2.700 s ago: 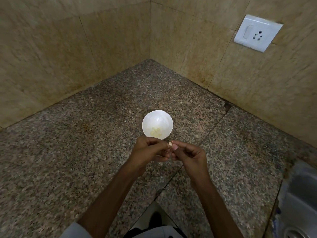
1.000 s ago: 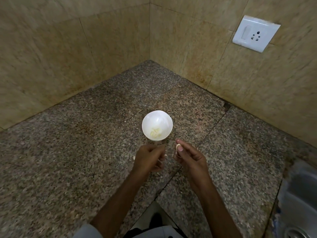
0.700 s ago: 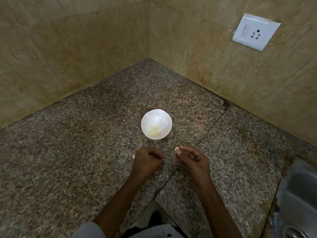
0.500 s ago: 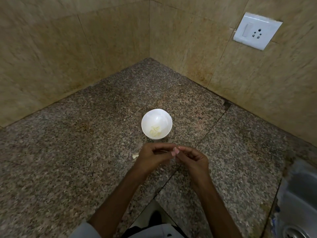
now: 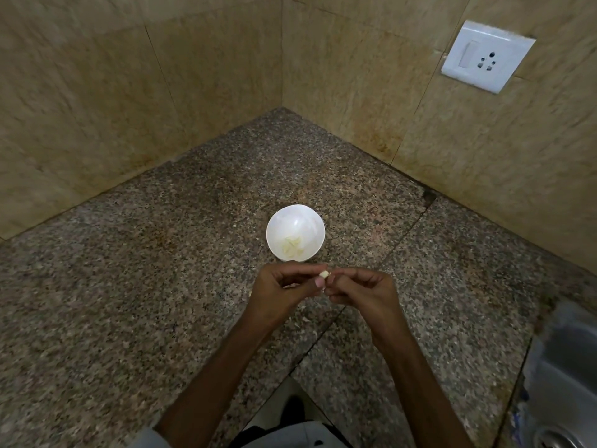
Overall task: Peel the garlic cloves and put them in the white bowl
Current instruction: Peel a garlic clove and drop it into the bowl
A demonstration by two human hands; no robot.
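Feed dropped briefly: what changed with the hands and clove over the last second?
A second ago the hands were apart, with the right hand alone pinching the garlic clove. The left hand has since moved back to it, and both now pinch the clove just short of the white bowl. The bowl and the peeled cloves inside stayed put.

Kitchen: granite counter (image 5: 129, 286), sink (image 5: 568, 376).
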